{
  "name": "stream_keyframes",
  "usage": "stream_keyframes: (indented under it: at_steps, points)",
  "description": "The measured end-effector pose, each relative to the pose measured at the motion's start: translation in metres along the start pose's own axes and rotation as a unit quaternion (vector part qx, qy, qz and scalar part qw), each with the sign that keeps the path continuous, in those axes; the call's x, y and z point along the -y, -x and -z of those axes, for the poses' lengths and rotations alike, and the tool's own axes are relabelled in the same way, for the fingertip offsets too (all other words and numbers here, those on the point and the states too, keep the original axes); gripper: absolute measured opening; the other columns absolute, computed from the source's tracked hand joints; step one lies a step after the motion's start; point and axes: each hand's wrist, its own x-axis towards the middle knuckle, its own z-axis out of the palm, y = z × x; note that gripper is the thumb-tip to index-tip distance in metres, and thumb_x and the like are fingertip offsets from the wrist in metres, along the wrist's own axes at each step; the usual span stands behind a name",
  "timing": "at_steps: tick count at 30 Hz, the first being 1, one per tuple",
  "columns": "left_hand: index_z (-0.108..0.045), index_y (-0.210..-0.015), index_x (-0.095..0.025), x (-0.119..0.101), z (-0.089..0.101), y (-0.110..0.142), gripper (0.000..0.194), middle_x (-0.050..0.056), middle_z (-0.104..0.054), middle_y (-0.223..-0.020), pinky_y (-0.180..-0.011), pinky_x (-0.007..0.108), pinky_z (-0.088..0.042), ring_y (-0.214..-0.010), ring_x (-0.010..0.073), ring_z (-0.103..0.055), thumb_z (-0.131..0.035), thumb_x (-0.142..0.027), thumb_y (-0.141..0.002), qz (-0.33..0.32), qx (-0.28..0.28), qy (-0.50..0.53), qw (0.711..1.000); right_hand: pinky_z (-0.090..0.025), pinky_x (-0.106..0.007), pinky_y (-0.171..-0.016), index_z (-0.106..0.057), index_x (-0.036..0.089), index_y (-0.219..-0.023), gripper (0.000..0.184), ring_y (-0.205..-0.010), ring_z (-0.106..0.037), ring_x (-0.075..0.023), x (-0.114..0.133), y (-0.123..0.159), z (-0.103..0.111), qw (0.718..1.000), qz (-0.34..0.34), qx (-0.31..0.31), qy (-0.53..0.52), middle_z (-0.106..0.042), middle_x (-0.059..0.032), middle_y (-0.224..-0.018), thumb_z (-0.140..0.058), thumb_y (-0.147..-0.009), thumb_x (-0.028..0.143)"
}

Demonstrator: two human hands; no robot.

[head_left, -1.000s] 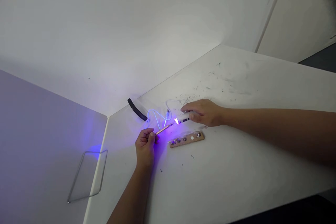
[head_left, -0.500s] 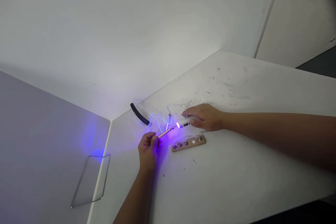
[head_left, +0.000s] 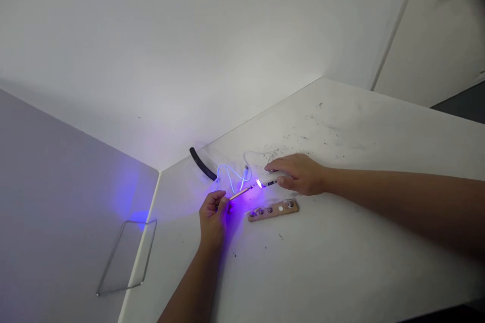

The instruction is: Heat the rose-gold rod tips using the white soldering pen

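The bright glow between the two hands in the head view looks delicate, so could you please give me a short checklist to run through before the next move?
Grip of left hand on brass-coloured rod: ok, held in the fingers.
Grip of right hand on white pen-shaped tool: ok.
Source of the bright glow: cannot tell.
The white cable apart from the glow: ok.
The wooden strip with metal studs free of both hands: ok.
Work area free of dark specks: not ok, scattered beyond the right hand.

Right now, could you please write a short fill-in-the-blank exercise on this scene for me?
The left hand holds a thin gold-coloured rod pointing toward the ____ hand.
The wooden strip carries a row of round metal ____.
The curved black tube lies beyond the ____ cable.
Missing words: right; studs; white.
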Motion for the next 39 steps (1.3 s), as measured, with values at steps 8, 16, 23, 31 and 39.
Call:
stream_keyframes:
  at_steps: [8,16,23,31,39]
  points:
    - [-0.055,-0.089,-0.017,0.001,-0.001,0.001,0.02,-0.004,-0.057,-0.061,-0.056,0.019,-0.039,-0.056,0.007,-0.049,-0.062,-0.028,-0.074,-0.011,0.003,-0.007,1.0,-0.045,-0.04,-0.075,-0.052,0.018,-0.115,0.061,-0.095,-0.058,-0.026,0.0,0.0,0.001,1.0,0.008,0.006,0.007,-0.062,-0.009,-0.109,-0.019,-0.086,0.059]
    - [-0.056,-0.087,-0.016,-0.005,0.001,0.003,0.019,-0.003,-0.056,-0.06,-0.056,0.022,-0.039,-0.057,0.0093,-0.049,-0.06,-0.03,-0.075,-0.001,0.015,-0.043,0.999,-0.046,-0.038,-0.077,-0.052,0.018,-0.114,0.06,-0.095,-0.058,-0.024,0.001,0.001,0.003,1.0,0.019,0.002,0.009,-0.062,-0.0089,-0.108,-0.017,-0.087,0.059]
    - [-0.058,-0.082,-0.017,-0.008,-0.001,0.001,0.015,-0.002,-0.056,-0.058,-0.053,0.023,-0.039,-0.052,0.01,-0.049,-0.059,-0.028,-0.073,-0.008,0.019,-0.023,1.0,-0.046,-0.038,-0.08,-0.052,0.018,-0.115,0.057,-0.097,-0.057,-0.025,-0.001,0.001,0.005,0.999,0.035,-0.001,-0.007,-0.061,-0.0097,-0.108,-0.021,-0.087,0.058]
    - [-0.06,-0.081,-0.017,-0.003,0.001,-0.001,0.016,0.001,-0.059,-0.062,-0.054,0.025,-0.041,-0.057,0.0133,-0.054,-0.058,-0.03,-0.072,-0.036,0.015,-0.013,0.999,-0.046,-0.04,-0.081,-0.052,0.018,-0.116,0.057,-0.097,-0.056,-0.0268,0.001,-0.001,0.007,0.999,0.033,0.013,-0.015,-0.06,-0.0107,-0.108,-0.023,-0.086,0.058]
    - [-0.062,-0.077,-0.017,-0.005,0.001,-0.001,0.015,0.001,-0.058,-0.061,-0.052,0.023,-0.039,-0.054,0.0124,-0.051,-0.057,-0.029,-0.07,-0.046,0.014,-0.012,0.999,-0.045,-0.041,-0.082,-0.05,0.019,-0.118,0.057,-0.1,-0.054,-0.0283,-0.004,0.001,0.006,0.999,0.025,0.022,-0.017,-0.058,-0.0106,-0.11,-0.024,-0.086,0.058]
